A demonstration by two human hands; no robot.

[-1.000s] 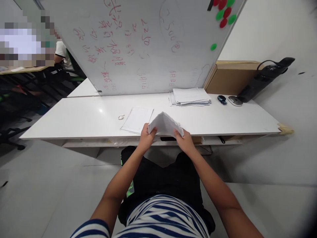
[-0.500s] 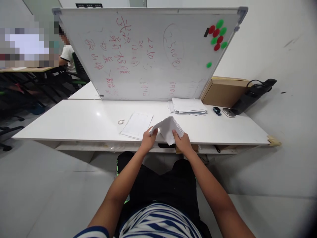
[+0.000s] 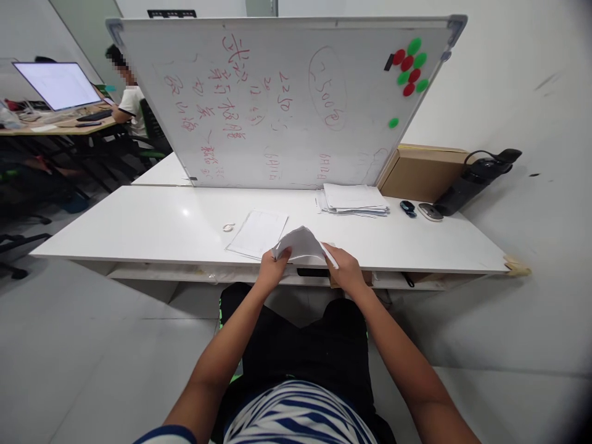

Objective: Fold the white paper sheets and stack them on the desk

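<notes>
Both hands hold a folded white sheet of paper (image 3: 300,245) over the near edge of the white table (image 3: 139,228). My left hand (image 3: 271,269) pinches its left corner and my right hand (image 3: 345,271) grips its right side; the fingers of both are closed on it. The paper is bent upward in the middle like a low tent. Just to its left a flat sheet (image 3: 257,232) lies on the table, and a small ring-like object (image 3: 227,227) rests beside that.
A whiteboard (image 3: 287,98) with red writing and magnets leans at the table's back. A paper stack (image 3: 354,198), a mouse (image 3: 429,211), a small dark object (image 3: 407,207), a cardboard box (image 3: 423,169) and a black device (image 3: 476,179) sit at the right. A person sits at a far desk with a monitor (image 3: 58,83).
The folded paper has been pressed lower and flatter between my hands, toward the table edge. The view has shifted slightly.
</notes>
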